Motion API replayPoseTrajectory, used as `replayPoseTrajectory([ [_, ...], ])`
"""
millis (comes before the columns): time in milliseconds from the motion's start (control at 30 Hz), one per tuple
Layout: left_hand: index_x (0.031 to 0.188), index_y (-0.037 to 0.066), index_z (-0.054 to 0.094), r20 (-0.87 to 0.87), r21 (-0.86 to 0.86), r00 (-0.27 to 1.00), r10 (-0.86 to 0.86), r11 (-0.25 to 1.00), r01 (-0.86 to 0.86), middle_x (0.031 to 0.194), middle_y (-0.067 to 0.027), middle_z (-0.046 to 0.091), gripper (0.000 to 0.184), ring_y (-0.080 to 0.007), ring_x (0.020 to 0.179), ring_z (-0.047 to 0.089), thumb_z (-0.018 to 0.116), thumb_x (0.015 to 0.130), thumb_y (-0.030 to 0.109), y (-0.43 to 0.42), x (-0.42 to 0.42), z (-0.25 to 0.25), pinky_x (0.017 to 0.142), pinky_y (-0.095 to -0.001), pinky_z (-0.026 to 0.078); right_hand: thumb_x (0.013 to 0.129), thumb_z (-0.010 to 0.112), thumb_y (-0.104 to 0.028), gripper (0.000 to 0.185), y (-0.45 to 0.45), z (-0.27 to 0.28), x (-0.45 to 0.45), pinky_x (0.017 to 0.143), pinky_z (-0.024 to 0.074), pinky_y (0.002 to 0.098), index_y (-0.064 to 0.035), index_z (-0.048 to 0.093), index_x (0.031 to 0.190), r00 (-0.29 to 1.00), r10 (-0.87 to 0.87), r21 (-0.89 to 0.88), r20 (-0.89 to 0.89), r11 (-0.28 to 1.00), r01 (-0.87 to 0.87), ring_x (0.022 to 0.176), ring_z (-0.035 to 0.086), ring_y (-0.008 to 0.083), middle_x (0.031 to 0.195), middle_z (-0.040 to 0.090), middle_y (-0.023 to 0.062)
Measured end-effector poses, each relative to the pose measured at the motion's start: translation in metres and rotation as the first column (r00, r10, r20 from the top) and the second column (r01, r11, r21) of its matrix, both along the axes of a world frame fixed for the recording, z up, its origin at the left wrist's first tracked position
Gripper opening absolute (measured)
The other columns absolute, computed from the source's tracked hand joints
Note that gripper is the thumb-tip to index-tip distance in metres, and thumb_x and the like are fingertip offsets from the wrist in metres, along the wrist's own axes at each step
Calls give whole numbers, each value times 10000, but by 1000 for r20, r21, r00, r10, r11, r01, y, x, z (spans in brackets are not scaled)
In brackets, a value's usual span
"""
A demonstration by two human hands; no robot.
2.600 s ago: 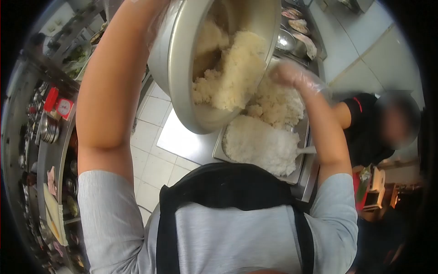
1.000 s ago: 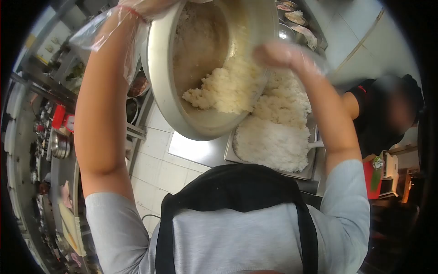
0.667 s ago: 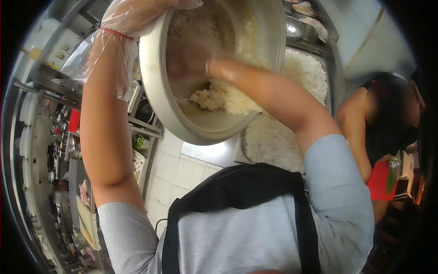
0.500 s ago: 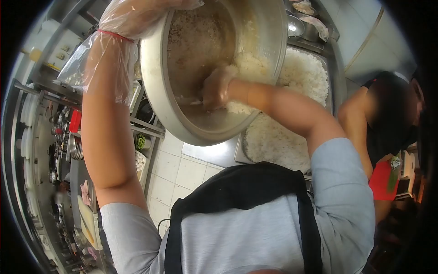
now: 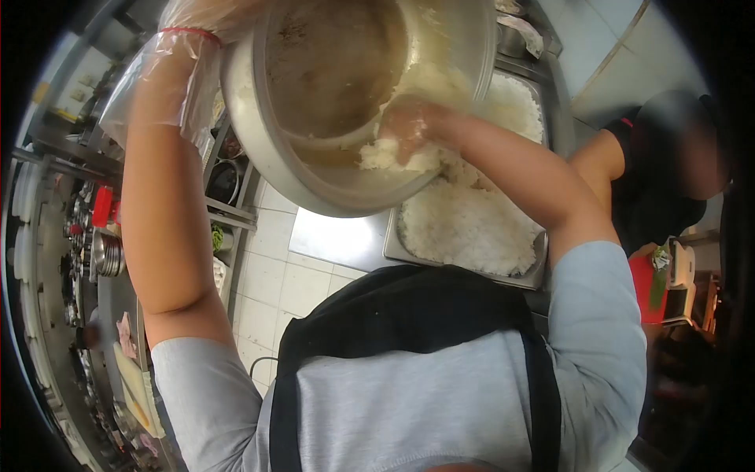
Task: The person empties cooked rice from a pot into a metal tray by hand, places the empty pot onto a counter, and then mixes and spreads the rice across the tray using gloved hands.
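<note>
A large metal pot [image 5: 244, 102] is tilted on its side in front of me, its mouth toward the trays. My left hand [image 5: 216, 14], in a clear plastic glove with a red band at the wrist, is closed on the pot's upper left rim; its fingertips are cut off by the frame. Inside the pot, my right hand [image 5: 409, 126] has its fingers curled into a clump of cooked white rice [image 5: 385, 157] near the lower lip. Brown residue coats the pot's bottom. Below the lip, white rice [image 5: 464, 224] fills a metal tray [image 5: 393, 248].
More rice [image 5: 519, 110] lies in a tray farther back. Metal bowls [image 5: 515, 35] stand beyond it. At right is another person [image 5: 661, 173] in black, close to my right arm. Shelves with stacked steel bowls [image 5: 108, 252] line the left. Tiled floor [image 5: 271, 267] shows below the pot.
My right hand has moved from the pot's inner wall toward its lower lip, gathering rice into a clump there. In view, the pot and left hand have shifted slightly up and left.
</note>
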State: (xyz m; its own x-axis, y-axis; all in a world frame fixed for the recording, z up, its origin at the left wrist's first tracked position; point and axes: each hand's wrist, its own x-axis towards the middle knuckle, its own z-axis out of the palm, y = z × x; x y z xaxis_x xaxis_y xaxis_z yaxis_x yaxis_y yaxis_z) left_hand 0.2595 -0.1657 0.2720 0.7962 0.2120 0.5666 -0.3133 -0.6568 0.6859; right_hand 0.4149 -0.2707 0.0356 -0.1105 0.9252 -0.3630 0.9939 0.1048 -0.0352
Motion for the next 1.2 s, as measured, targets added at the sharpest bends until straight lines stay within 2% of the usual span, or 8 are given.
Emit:
replayPoseTrajectory([
  [167, 877, 14, 545, -61, 196, 971, 229, 957, -213, 750, -41, 537, 279, -120, 703, 499, 612, 610, -30, -23, -18, 8, 618, -254, 412, 631, 740, -371, 584, -65, 15, -2, 847, 464, 373, -83, 599, 1119, 969, -239, 157, 65, 961, 226, 960, 584, 305, 1063, 619, 119],
  [367, 844, 21, 545, 155, 76, 981, -115, 992, 104, 743, -37, 539, 249, -123, 697, 495, 633, 611, 1, 11, 7, -11, 608, -254, 408, 717, 662, -364, 410, -133, -43, 36, 842, 448, 389, -87, 638, 1018, 905, -422, 306, -50, 856, 416, 1014, 559, 295, 1058, 609, 147],
  [467, 850, 26, 541, 5, 105, 1000, -29, 994, 28, 752, -34, 539, 258, -115, 708, 494, 648, 617, 8, 3, -1, -1, 617, -254, 410, 727, 684, -287, 413, -160, -14, 13, 899, 433, 376, -54, 616, 1061, 578, -814, 50, -61, 576, 816, 1028, 554, 311, 1109, 595, 143],
  [667, 799, 24, 542, 85, 75, 992, -93, 993, 86, 729, -23, 536, 235, -102, 681, 500, 672, 605, 8, 8, 6, -4, 594, -239, 409, 720, 690, -293, 452, -217, -35, 54, 866, 463, 369, -60, 608, 1098, 832, -545, 567, -101, 656, 498, 996, 578, 342, 1092, 615, 139],
  [867, 780, 15, 554, -10, 95, 989, -145, 985, 146, 693, -16, 549, 190, -109, 625, 505, 654, 622, -14, 4, 3, 5, 558, -255, 419, 731, 627, -197, 341, -164, -76, 48, 805, 471, 404, -50, 616, 1040, 811, -560, 280, -171, 761, 585, 915, 591, 353, 1011, 621, 172],
  [967, 789, 14, 553, 11, 222, 996, 86, 971, -86, 696, -12, 542, 199, -109, 627, 495, 632, 613, -34, -10, 2, 5, 569, -245, 411, 740, 593, -154, 309, -133, -106, 48, 782, 467, 423, -42, 600, 1028, 759, -634, 231, -150, 724, 650, 889, 590, 345, 992, 612, 188],
  [1033, 776, 9, 564, 145, 812, 958, -246, 583, 26, 697, -39, 566, 189, -133, 636, 519, 636, 608, -41, 36, 14, 8, 599, -251, 426, 743, 596, -158, 339, -144, -124, 56, 808, 461, 416, -56, 589, 1067, 800, -555, 336, -230, 726, 600, 919, 587, 336, 1014, 611, 181],
  [1200, 739, -8, 593, -142, 202, 973, -180, 957, 207, 721, -136, 622, 114, -199, 715, 588, 645, 639, -24, 40, -2, 21, 705, -273, 463, 746, 615, -177, 429, -180, -67, 72, 869, 443, 388, -85, 556, 1161, 862, -435, 74, -261, 881, 467, 976, 586, 305, 1087, 608, 155],
])
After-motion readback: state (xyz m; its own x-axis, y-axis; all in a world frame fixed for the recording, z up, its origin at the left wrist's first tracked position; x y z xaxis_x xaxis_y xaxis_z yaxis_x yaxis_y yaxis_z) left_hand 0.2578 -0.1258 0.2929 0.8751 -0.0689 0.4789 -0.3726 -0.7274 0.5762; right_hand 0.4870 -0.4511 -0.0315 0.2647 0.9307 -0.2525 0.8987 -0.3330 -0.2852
